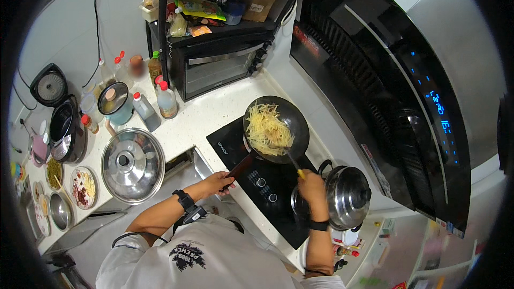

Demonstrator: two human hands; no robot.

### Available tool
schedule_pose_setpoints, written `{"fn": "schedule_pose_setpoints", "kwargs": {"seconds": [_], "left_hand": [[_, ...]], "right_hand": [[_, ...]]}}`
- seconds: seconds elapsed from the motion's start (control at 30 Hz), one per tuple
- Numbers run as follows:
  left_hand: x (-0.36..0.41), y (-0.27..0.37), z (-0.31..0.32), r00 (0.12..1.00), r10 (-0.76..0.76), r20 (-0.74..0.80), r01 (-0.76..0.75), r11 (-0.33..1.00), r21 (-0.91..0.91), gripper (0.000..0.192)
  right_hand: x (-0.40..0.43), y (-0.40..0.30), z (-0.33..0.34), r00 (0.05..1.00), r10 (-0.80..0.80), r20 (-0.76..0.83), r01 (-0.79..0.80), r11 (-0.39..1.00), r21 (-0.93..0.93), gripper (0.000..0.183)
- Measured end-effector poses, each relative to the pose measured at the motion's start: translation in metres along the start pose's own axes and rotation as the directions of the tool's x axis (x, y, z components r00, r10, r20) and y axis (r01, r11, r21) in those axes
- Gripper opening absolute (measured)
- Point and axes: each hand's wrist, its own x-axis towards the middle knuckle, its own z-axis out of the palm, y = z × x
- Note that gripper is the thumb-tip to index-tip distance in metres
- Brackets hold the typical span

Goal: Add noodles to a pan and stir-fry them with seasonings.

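Observation:
A dark wok (298,126) sits on the far part of the black cooktop (233,138). Pale yellow shredded strips, seemingly potato (267,128), fill its left and middle area. My left hand (217,184) grips the end of the wok's dark handle (243,166). With my right hand (312,186), slightly blurred, I hold a spatula (295,162) by its yellow-marked handle; its head meets the shreds at the wok's near side and is partly hidden by them. Close by my right forearm stands a lidded steel pot (347,196).
A large steel lid (133,168) lies on the counter at left. Beyond it are sauce bottles (166,100), a lidded blue pot (120,114), a rice cooker (68,128) and a plate of ingredients (83,188). A toaster oven (221,66) stands behind; a range hood (381,88) overhangs the right side.

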Motion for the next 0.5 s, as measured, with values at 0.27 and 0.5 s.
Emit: {"fn": "schedule_pose_setpoints", "kwargs": {"seconds": [0.27,0.5], "left_hand": [[0.004,-0.006,0.008,0.999,-0.009,-0.046,0.009,1.000,0.005,0.023],[0.006,-0.017,0.002,0.997,0.041,-0.065,-0.038,0.998,0.054,0.025]], "right_hand": [[0.050,0.054,0.002,0.942,-0.321,0.092,0.324,0.946,-0.013,0.031],[0.085,0.016,0.042,0.969,-0.080,-0.236,0.127,0.974,0.188,0.030]]}}
